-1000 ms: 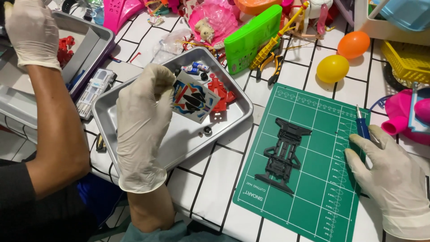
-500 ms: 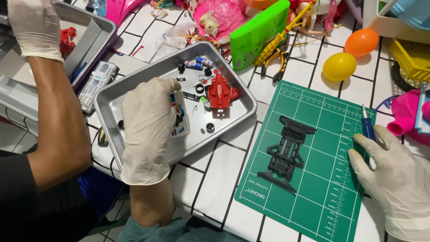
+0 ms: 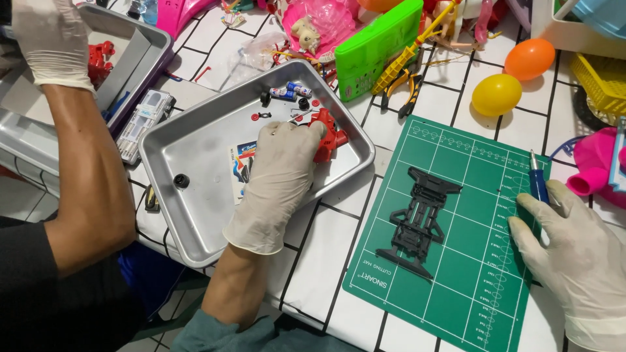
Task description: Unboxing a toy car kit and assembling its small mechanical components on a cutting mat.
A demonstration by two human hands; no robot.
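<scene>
My left hand (image 3: 280, 176), in a white glove, reaches into a metal tray (image 3: 195, 241). Its fingertips curl over a red toy car body (image 3: 332, 137) at the tray's far right. A printed sticker sheet (image 3: 240, 166) lies flat just left of that hand, partly under it. Small batteries (image 3: 287, 91), black wheels and red bits sit at the tray's far end. My gloved right hand (image 3: 574, 261) rests on the green cutting mat (image 3: 456, 306), fingers over a blue screwdriver (image 3: 538, 182). A black car chassis (image 3: 420, 218) lies on the mat between my hands.
Another person's bare arm (image 3: 91, 176) and gloved hand (image 3: 52, 39) reach over a grey box (image 3: 140, 52) at the left. At the back lie a green case (image 3: 381, 45), yellow pliers (image 3: 407, 81), a yellow egg (image 3: 497, 94), an orange egg (image 3: 529, 58) and a yellow basket (image 3: 603, 78).
My left hand held the sticker sheet up, laid it down in the tray, then slid right onto the red car body. My right hand stayed on the mat.
</scene>
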